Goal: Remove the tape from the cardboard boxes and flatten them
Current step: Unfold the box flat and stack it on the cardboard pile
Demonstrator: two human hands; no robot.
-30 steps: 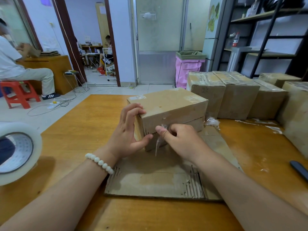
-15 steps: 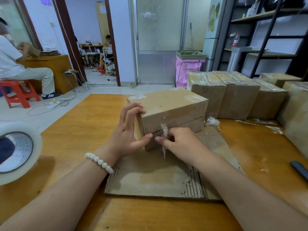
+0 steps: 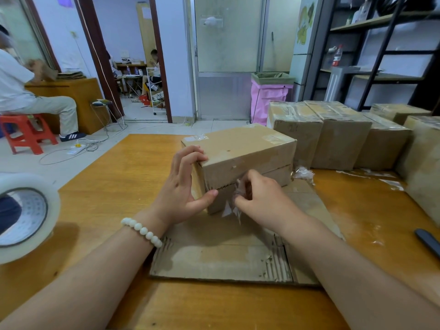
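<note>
A closed brown cardboard box stands on a flattened cardboard sheet in the middle of the wooden table. My left hand grips the box's near left corner, fingers on the top edge and thumb on the front face. My right hand pinches a crumpled strip of clear tape at the seam on the front face. Bits of tape remain on the box's top corners.
A big roll of clear tape lies at the left edge. Several taped boxes line the back right. Tape scraps lie beside them. A dark tool sits at the far right. A person sits on a red stool.
My right hand has pulled the tape strip rightward along the front seam and bunched it in its fingers. My left hand and the box stay in place.
</note>
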